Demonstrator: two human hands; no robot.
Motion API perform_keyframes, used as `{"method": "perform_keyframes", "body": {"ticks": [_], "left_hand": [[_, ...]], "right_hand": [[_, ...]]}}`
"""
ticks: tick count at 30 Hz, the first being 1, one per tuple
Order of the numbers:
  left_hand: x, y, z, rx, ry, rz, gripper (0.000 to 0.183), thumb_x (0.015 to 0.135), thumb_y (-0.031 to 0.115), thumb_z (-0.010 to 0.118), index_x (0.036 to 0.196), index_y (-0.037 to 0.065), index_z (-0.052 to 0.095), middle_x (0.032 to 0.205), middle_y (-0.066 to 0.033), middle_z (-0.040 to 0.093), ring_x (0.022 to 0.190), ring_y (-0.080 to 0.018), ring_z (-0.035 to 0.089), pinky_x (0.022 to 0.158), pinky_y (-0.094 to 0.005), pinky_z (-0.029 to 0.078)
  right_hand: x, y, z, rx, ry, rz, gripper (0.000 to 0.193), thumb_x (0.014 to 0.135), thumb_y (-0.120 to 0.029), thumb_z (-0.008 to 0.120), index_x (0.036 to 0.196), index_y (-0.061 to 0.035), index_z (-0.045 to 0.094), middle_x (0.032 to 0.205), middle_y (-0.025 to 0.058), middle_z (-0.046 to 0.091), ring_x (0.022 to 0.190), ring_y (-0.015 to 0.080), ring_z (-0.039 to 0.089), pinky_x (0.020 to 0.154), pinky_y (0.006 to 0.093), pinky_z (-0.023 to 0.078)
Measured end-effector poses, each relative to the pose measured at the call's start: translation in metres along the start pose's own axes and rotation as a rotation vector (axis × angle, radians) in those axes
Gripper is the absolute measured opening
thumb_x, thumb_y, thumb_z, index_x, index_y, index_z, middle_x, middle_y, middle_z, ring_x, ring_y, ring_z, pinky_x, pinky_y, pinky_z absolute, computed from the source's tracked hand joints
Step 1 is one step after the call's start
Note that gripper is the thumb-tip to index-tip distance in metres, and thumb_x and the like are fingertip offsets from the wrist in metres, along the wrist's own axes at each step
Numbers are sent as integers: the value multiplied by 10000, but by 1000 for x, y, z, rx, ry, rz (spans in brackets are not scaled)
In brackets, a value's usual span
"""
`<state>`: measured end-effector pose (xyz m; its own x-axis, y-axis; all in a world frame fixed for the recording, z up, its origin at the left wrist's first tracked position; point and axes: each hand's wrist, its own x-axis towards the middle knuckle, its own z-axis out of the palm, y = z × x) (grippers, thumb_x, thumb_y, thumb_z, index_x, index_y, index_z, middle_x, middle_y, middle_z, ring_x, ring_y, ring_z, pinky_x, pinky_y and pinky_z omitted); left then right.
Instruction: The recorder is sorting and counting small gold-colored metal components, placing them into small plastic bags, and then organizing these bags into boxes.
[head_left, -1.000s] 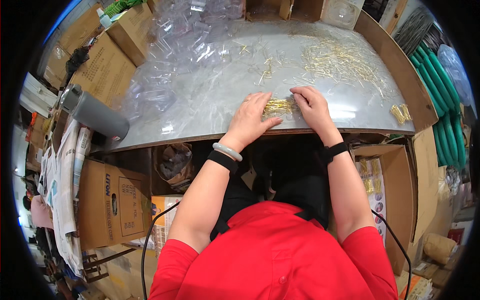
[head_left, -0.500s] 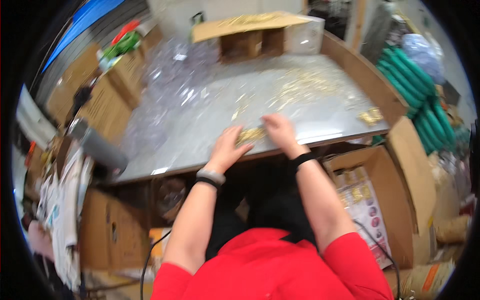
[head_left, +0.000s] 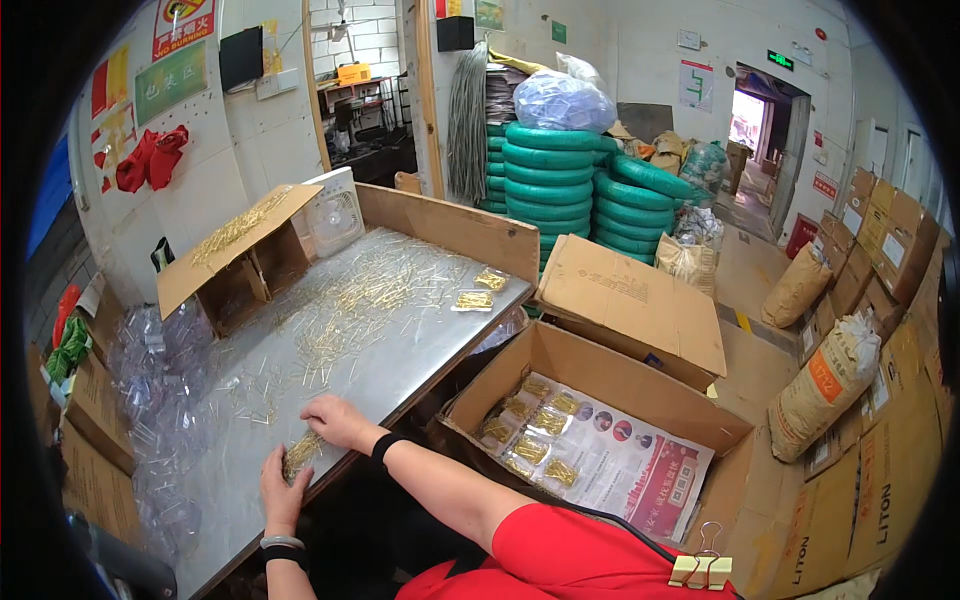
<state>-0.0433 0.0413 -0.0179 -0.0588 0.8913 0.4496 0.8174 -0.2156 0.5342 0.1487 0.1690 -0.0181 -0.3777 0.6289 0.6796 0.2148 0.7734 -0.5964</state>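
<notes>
Near the front edge of the grey metal tabletop (head_left: 370,375) lies a small bunch of thin gold-coloured pins (head_left: 300,456). My left hand (head_left: 284,492) cups this bunch from the near side, its thumb and fingers on either side of it. At the bunch's far end my right hand (head_left: 341,422) bends its fingers down onto the pins, and some fingertips are hidden. Many loose gold pins (head_left: 365,295) are strewn across the table beyond my hands. Two clear packets of gold pins (head_left: 474,300) rest by the table's right corner.
An open carton (head_left: 600,370) right of the table holds several pin packets (head_left: 548,420) on a printed sheet. Clear plastic bags (head_left: 165,400) cover the table's left side. A cardboard shelf (head_left: 235,285) and a white fan (head_left: 335,212) stand at the back. Green coils (head_left: 548,180) are stacked beyond.
The view has swung to the right, bringing the carton, coils and doorway into sight. My hands stay at the bunch, and the right one has closed in on it.
</notes>
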Motion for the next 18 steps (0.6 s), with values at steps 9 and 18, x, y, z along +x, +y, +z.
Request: {"method": "perform_keyframes", "body": {"ticks": [9,18], "left_hand": [[-2,-5,-6,7,-12,-41,691,781,184,818,1382,-18,544,1313,-203,608,1220,-346,589,1068,-409,453],[0,-3,-6,-23,-20,-50,704,761,257,834,1353,-22,573,1338,-219,606,1248,-373,565,1087,-431,436]], "right_hand": [[0,-9,5,8,11,2,207,833,-79,590,974,-33,734,978,172,714,986,385,651,898,474,516],[-1,-3,7,-5,-23,-19,234,834,-46,571,995,-36,740,989,178,713,1002,391,647,900,470,515]]}}
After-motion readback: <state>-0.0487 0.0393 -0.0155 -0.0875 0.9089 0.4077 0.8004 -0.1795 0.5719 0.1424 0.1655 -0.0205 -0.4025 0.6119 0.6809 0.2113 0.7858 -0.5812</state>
